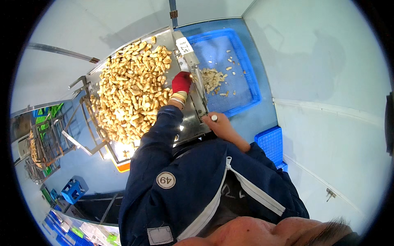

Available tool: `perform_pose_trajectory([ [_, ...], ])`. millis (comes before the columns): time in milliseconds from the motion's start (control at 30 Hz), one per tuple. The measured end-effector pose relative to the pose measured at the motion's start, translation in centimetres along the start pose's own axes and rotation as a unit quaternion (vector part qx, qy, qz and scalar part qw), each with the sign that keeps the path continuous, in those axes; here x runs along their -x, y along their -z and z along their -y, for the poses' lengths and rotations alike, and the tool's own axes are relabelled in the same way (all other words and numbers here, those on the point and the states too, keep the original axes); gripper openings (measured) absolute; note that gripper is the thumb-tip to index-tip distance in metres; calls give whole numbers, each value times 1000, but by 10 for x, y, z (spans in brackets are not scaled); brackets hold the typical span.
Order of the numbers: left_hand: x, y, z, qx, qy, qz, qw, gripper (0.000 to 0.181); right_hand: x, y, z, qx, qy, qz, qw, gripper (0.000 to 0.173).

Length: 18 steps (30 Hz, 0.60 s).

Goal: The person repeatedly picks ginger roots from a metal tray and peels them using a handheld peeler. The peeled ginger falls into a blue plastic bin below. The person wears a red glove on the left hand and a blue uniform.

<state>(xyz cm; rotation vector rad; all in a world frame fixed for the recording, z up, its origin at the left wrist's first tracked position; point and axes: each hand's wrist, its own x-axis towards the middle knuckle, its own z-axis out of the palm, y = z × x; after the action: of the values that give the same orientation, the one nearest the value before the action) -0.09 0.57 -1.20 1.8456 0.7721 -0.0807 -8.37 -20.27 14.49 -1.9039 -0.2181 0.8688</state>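
My left hand (181, 82) wears a red glove and is bent at the metal lever mechanism (197, 77). A small tan spot shows at its fingertips; whether it grips a piece is hidden. My right hand (221, 125) is closed around a handle with a white round end (214, 117) at the near end of the mechanism. To the left, a large heap of tan, peanut-like pieces (132, 89) covers much of the metal worktop (192, 112). Beyond the mechanism, smaller pale pieces (212, 79) lie piled in a blue mesh-bottomed tray (254, 89), with several scattered apart.
A label with writing (184, 46) is stuck on the lever. Pale wall panels (307, 61) stand behind and to the right. A blue crate (269, 144) sits low at right. Metal racks (49, 138) and a blue stool-like object (72, 191) stand at left.
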Motion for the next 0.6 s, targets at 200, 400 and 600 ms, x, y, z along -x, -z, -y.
perform_pose_trajectory([
  [200, 7, 0, -9, 38, -18, -9, 999, 24, -7, -19, -75, 58, 56, -4, 997, 33],
  [400, 5, 2, -3, -15, -29, -23, 999, 23, -3, 1, -6, 29, 4, 30, 999, 34],
  [600, -5, -8, 16, 46, -58, -26, 997, 24, -7, -19, -66, 39, 51, 22, 998, 35],
])
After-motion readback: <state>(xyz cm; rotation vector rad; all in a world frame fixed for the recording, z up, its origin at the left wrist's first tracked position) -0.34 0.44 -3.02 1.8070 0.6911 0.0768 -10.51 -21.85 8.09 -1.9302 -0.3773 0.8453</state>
